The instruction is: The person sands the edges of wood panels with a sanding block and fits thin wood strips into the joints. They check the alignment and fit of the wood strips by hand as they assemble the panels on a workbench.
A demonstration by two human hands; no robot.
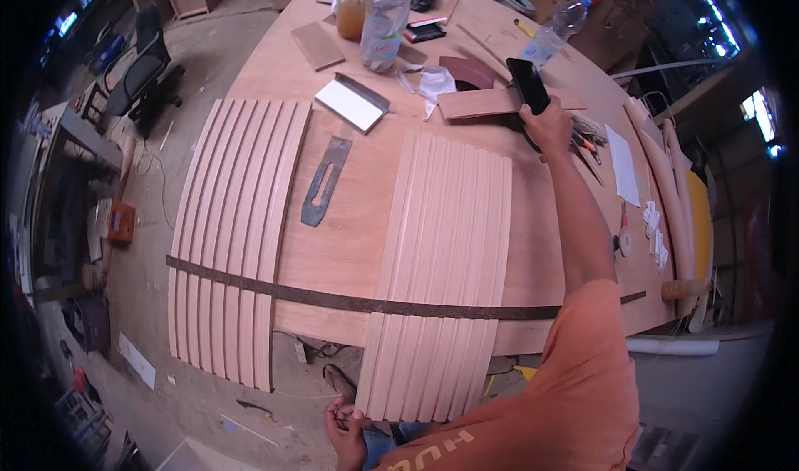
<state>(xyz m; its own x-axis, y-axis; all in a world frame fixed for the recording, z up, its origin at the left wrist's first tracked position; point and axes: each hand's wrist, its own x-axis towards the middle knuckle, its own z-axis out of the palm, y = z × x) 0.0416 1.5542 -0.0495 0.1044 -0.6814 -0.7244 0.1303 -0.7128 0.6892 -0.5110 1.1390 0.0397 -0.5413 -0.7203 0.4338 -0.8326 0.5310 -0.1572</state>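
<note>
My right hand [547, 127] reaches over the far right of the worktable, closed around a black smartphone [528, 86]. Below the phone is a flat wooden board [483, 103]. My left hand [344, 425] is low in front, beside the near corner of a fluted wooden panel [445, 221]. Its fingers are curled together, and what they hold, if anything, is hidden. A second fluted panel [237, 213] lies to the left, overhanging the table edge. Across both panels runs a long dark metal strip [358, 302]. Between them rests a slotted plane blade [326, 184].
A white-faced block [351, 105], a plastic bottle [387, 22] and a jar of brown liquid [354, 5] stand toward the back of the table [333, 259]. Another bottle [559, 32] leans at back right. Hand tools [587, 145] lie right of my arm. An office chair [141, 67] stands left.
</note>
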